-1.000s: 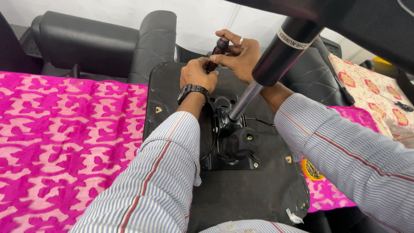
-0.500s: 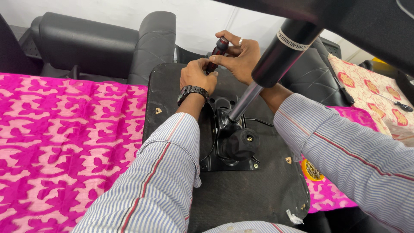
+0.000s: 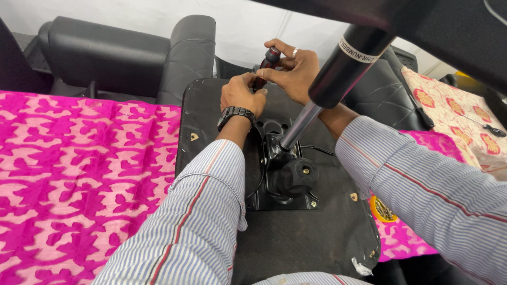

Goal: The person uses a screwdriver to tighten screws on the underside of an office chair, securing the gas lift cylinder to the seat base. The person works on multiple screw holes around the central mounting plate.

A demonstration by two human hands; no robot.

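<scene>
A black chair seat (image 3: 296,248) is laid upside down on a desk covered by a pink patterned cloth (image 3: 79,174). A black metal mechanism plate (image 3: 285,182) is fixed to the middle of the seat's underside, with brass-coloured bolts seen at its right edge. A gas cylinder (image 3: 338,74) is angled up and to the right out of the plate, its thin silver rod at the bottom and its thick black body at the top, where a white band is wrapped around it. A black knob (image 3: 297,177) is seen on the plate just below the rod.

A screwdriver (image 3: 265,66) with a black and red handle is held at the far edge of the seat, tilted slightly, its tip hidden behind the left hand. The right hand (image 3: 293,71) is closed around the handle, a ring seen on 1 finger. The left hand (image 3: 242,95) is curled low around the shaft, just beside the right hand, with a black watch (image 3: 236,113) on the wrist. Both arms are clothed in striped sleeves (image 3: 200,227).

Black padded chair parts (image 3: 132,55) are stacked behind the desk. At the far right, a second screwdriver (image 3: 483,124) is laid on a cream floral cloth (image 3: 459,113), well apart from the hands.
</scene>
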